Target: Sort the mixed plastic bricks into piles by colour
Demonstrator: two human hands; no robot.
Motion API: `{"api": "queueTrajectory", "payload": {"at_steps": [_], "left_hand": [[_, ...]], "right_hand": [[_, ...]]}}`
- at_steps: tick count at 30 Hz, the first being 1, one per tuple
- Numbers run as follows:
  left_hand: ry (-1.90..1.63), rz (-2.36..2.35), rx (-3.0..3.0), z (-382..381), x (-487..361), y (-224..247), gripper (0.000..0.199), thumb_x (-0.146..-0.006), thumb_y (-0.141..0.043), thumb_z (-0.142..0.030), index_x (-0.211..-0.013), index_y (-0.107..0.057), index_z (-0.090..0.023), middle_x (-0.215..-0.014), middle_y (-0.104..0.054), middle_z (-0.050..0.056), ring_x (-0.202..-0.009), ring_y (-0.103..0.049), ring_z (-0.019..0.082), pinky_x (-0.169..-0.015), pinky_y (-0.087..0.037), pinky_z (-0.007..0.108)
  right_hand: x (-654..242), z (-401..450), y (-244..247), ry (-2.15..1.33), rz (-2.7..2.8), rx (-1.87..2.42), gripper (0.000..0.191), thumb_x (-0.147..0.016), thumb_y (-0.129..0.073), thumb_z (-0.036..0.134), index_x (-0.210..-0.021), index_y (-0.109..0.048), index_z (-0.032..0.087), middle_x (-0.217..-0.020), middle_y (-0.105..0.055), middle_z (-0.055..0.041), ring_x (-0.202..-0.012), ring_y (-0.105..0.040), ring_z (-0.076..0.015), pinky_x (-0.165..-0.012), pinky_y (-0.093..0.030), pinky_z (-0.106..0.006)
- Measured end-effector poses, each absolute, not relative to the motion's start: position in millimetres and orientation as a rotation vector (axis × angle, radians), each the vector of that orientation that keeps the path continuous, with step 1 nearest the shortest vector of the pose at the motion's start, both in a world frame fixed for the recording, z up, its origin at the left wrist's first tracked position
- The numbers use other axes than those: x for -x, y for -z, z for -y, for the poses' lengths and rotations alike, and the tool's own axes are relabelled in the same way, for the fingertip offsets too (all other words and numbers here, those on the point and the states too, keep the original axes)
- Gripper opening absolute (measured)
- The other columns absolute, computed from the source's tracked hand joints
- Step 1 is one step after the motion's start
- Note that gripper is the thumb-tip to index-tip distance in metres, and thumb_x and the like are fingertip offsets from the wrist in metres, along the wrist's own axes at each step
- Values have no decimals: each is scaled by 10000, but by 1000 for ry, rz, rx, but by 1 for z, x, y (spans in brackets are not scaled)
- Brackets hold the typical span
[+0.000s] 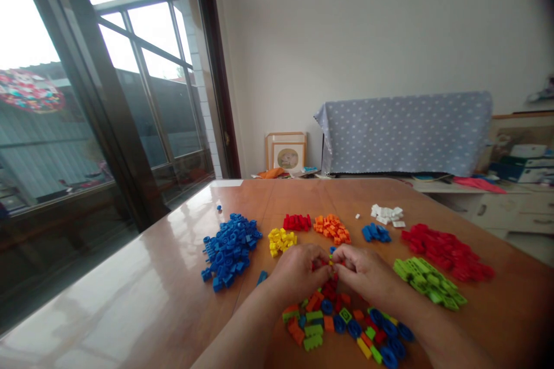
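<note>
My left hand [299, 271] and my right hand [361, 268] meet at the middle of the table, fingertips nearly touching. Both are closed in a pinch around small toy bricks [331, 262]; bits of red and yellow show between the fingers, while the rest is hidden. Just below the hands lies a mixed pile of toy bricks [314, 330] in green, orange, red, yellow and blue, with several round blue pieces [396, 348] at its right. A yellow brick pile [281, 240] sits beyond my left hand, and a lime green brick pile [428, 281] lies right of my right hand.
On the glossy wooden table [142, 282] are a large blue pile [231, 248], a red row [296, 222], an orange pile [332, 229], a small blue pile [376, 233], white bricks [386, 214] and a red pile [445, 251]. A glass door [142, 81] stands left.
</note>
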State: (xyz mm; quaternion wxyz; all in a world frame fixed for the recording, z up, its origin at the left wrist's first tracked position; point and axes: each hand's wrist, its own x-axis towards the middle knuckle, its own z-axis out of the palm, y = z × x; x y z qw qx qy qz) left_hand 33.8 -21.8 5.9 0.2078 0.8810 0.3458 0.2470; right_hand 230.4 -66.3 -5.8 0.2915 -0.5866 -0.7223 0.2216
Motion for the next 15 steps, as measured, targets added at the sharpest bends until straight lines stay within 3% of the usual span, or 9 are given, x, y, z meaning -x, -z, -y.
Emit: {"api": "queueTrajectory", "payload": {"at_steps": [6, 15], "left_hand": [[-729, -1065, -2404, 13, -30, -5, 151, -825, -595, -267, -901, -712, -211, -801, -713, 0, -713, -610, 144, -605, -378, 229], [-1021, -1727, -2250, -19, 9, -17, 167, -876, -573, -332, -971, -682, -249, -850, -718, 2, -831, -647, 172, -692, -350, 258]], "right_hand": [[-232, 65, 4, -553, 1895, 1557, 215, -893, -545, 377, -926, -663, 200, -650, -611, 23, -590, -524, -126, -526, -303, -227], [-240, 63, 3, -455, 1841, 1582, 266, -915, -511, 427, -968, -668, 219, -675, -612, 22, -611, -538, -145, -543, -322, -242]]}}
